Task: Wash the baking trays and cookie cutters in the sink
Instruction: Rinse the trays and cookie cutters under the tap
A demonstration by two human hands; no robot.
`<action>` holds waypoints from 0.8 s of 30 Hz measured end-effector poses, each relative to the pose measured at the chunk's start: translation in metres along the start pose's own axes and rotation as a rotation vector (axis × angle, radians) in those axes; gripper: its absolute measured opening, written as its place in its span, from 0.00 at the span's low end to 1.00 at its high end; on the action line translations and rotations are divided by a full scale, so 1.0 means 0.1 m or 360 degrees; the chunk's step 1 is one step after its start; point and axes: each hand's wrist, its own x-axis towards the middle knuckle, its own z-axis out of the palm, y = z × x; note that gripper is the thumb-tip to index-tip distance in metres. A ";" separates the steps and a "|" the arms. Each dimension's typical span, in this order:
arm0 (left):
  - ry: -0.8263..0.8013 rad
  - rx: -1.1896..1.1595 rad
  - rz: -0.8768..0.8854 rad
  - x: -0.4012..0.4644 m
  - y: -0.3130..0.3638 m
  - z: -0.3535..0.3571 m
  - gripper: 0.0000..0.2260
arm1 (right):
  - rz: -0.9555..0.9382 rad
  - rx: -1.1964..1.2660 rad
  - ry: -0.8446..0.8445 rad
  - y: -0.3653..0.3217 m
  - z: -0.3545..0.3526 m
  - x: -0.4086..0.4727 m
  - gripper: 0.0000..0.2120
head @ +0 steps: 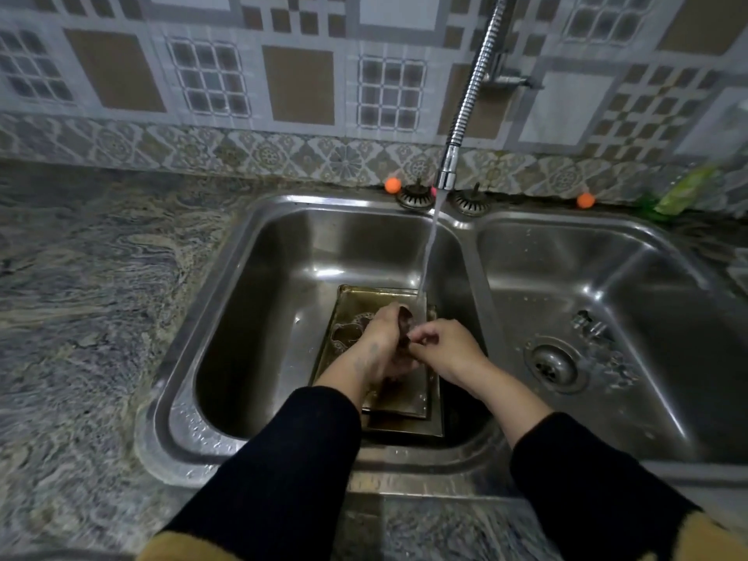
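We hold a small dark cookie cutter (406, 323) between both hands over the left basin of the sink (259, 277). Our left hand (382, 342) curls round it from the left, and our right hand (443, 348) pinches its near edge with fingertips; the 2 hands are together, touching at the cutter. The stream of water (428, 253) from the tap (469, 95) falls just beside the cutter, onto the far right corner of the baking trays (404, 402).

To do this step well, we judge that the cutter should shift slightly right, into the stream, and turn so the water runs through its inner edges, while our right fingers rub along the rim. A firm grip matters, as wet metal probably slips.

The trays lie stacked on the basin floor beneath our hands, 2 as far as we can tell, the upper one holding brownish water. More cutters (348, 332) seem to rest in it, left of our hands, though they are too blurred to count.

The right basin (647, 317) shows a drain strainer (553, 364) and droplets. The counter (93, 277) is mottled grey stone. Patterned tiles (283, 74) cover the wall behind, and 2 loose strainer plugs (469, 200) sit on the sink's back ledge.
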 end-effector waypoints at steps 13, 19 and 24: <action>0.0117 0.0392 0.0287 -0.11 0.01 -0.17 0.23 | 0.0087 -0.0006 0.0090 -0.17 -0.05 0.34 0.05; 0.0065 -0.0049 0.0368 -0.10 -0.03 -0.10 0.16 | 0.0151 0.0641 -0.0001 -0.10 -0.05 0.19 0.11; -0.0013 -0.0388 0.0475 -0.12 0.02 0.08 0.17 | -0.0307 -0.0186 -0.0005 -0.05 -0.21 0.13 0.30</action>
